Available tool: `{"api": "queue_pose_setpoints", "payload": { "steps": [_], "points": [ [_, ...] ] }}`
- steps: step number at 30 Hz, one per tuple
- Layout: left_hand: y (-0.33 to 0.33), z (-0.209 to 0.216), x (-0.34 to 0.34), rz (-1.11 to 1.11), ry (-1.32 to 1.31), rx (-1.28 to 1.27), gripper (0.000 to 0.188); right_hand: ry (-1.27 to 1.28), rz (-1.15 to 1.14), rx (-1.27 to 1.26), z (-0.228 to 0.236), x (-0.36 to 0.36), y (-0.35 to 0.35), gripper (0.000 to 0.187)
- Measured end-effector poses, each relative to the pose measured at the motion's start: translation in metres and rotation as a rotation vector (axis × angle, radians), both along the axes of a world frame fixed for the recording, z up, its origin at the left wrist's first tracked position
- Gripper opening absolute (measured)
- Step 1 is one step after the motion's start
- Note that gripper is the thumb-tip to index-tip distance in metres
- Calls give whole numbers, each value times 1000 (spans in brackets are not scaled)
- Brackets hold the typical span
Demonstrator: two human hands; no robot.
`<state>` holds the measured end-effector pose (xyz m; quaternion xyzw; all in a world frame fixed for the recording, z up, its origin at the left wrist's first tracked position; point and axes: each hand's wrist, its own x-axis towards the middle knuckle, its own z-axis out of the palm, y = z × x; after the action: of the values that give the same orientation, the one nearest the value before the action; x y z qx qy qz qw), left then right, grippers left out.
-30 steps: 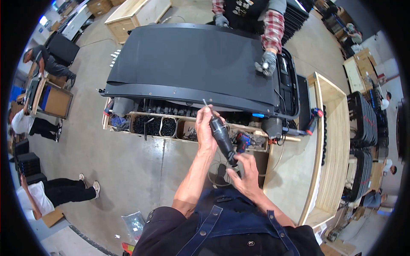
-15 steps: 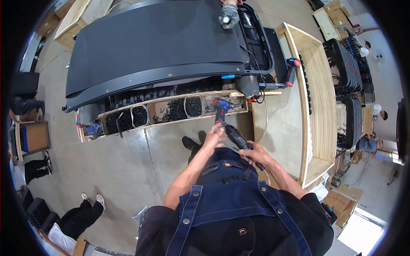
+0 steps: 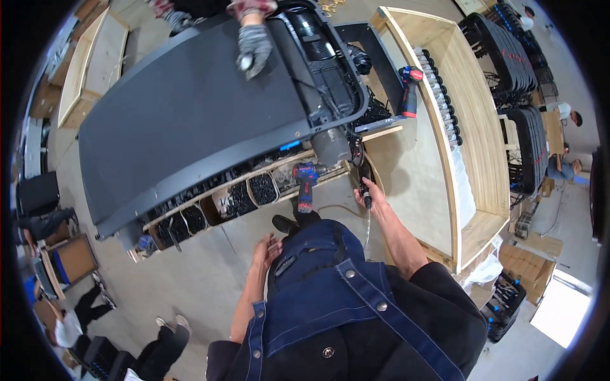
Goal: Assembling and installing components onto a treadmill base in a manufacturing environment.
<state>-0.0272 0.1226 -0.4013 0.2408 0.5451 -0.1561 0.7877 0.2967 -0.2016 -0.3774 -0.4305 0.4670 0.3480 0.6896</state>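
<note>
My right hand (image 3: 377, 195) is closed around a black inline power screwdriver (image 3: 366, 196), held beside the right end of the wooden trough. A thin pale hose runs down below that hand. In front of my waist, my left hand (image 3: 267, 249) hangs empty, fingers loosely bent and apart. A blue-and-red cordless drill (image 3: 305, 181) lies on the trough's right end, its handle toward me. Behind it stands a large dark padded panel on a frame (image 3: 197, 108). Compartments of the wooden trough (image 3: 229, 213) hold many small black screws.
Across the panel, a co-worker's grey-gloved hand (image 3: 255, 49) rests on its surface with something small and whitish. A second cordless driver (image 3: 410, 92) stands at the edge of a pale wooden crate (image 3: 480, 95). Stacked black frames (image 3: 530, 149) are farther right. People stand at lower left.
My left hand has come away from the drill and drawn back to my waist. My right hand has carried the screwdriver up toward the trough's right end. The whole view has turned.
</note>
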Motion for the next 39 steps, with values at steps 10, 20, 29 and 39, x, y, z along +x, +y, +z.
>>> {"api": "queue_pose_setpoints", "payload": {
  "steps": [10, 20, 29, 39],
  "points": [
    [31, -9, -82, -155, 368, 272, 38, -151, 46, -206, 27, 35, -34, 28],
    [50, 40, 60, -441, 170, 285, 44, -94, 1007, 19, 259, 26, -110, 77],
    [36, 36, 93, -506, 61, 324, 38, -209, 128, -139, 210, 78, -127, 38],
    [95, 258, 218, -463, -259, 1389, 16, 90, -600, 500, -19, 203, -109, 53]
  ]
}}
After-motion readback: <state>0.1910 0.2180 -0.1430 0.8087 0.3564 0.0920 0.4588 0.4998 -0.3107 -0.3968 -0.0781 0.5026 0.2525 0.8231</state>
